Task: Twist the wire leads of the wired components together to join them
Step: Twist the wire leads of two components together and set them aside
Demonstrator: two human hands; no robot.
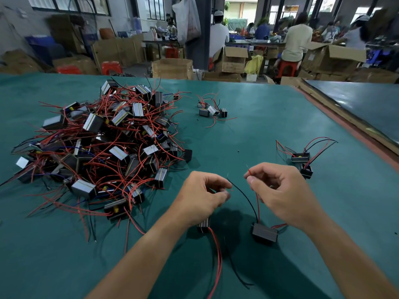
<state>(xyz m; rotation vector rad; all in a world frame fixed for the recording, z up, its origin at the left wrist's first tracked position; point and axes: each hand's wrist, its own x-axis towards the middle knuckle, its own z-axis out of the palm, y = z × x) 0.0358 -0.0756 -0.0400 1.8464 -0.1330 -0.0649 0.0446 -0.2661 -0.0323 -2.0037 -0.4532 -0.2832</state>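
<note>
The left hand point(203, 195) pinches a black lead point(248, 199) in its fingers, the right hand point(278, 190) a red lead point(257, 201); both run to a black component point(264, 233) on the counter point(280, 117) at 6 o'clock.

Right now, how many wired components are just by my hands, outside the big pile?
2. One component is under the left hand, partly hidden; the other component is below the right hand.

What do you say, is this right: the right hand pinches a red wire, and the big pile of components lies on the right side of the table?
Not quite. The head view shows the pile on the left side of the table, not the right. The right hand does pinch a red wire.
</note>
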